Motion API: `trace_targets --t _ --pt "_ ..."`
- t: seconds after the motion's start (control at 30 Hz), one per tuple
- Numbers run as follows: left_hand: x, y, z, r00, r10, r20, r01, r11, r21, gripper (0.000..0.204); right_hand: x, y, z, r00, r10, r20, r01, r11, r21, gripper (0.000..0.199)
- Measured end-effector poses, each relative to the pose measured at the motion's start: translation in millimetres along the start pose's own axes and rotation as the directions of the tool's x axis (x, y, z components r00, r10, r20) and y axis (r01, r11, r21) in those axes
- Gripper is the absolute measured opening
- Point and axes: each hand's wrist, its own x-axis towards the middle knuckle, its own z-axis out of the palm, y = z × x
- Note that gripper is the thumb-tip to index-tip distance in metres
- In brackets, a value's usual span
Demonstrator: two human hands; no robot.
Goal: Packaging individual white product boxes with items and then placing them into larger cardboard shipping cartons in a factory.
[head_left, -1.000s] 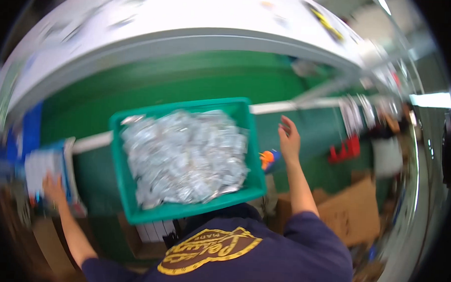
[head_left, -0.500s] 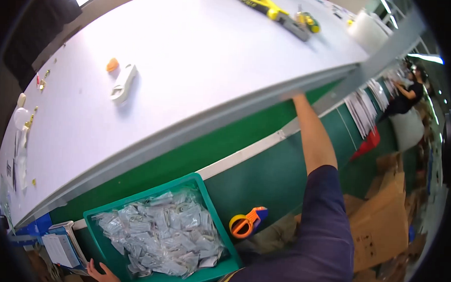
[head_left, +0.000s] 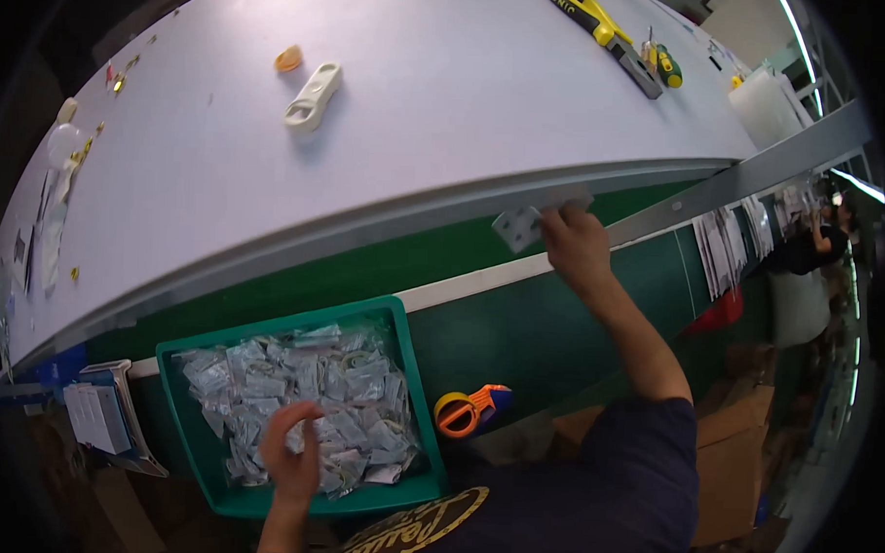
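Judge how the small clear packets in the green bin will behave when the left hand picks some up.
The packets look like thin crinkled film, so probably floppy and light. Their glossy surfaces and loose, overlapping pile in the green bin suggest they may slide off one another. The left hand rests on the heap, so several could lift together.

Bin (head_left: 415,373) of packets (head_left: 307,399) below table (head_left: 419,110) edge, left of scissors (head_left: 467,411); left hand (head_left: 290,456) in bin, right hand (head_left: 575,247) at table edge, touching a small plate (head_left: 519,227).
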Motion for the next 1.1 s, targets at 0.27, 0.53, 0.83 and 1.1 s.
trace_targets --t 0.27,0.53,0.83,1.1 --pt "-24.3 69.2 75.4 0.9 0.039 0.434 0.203 0.844 -0.496 0.126 -80.1 -238.1 -192.0 0.971 -0.228 0.074 0.201 0.944 0.263 0.014" --pt "-119.2 -32.5 -101.2 0.846 -0.519 0.121 0.435 0.542 -0.719 0.096 -110.9 -330.3 -84.6 0.987 -0.016 0.159 -0.114 0.628 0.77 0.04" --pt "-208.0 -37.9 -165.1 0.87 -0.484 -0.1 0.276 0.643 -0.714 0.122 -146.7 -348.4 -4.9 0.981 -0.171 0.092 0.123 0.914 0.387 0.048" --pt "-220.3 -36.4 -161.0 0.93 -0.364 0.056 0.316 0.711 -0.628 0.121 -121.9 -445.5 -192.1 0.933 -0.271 -0.237 0.278 0.123 0.953 0.058"
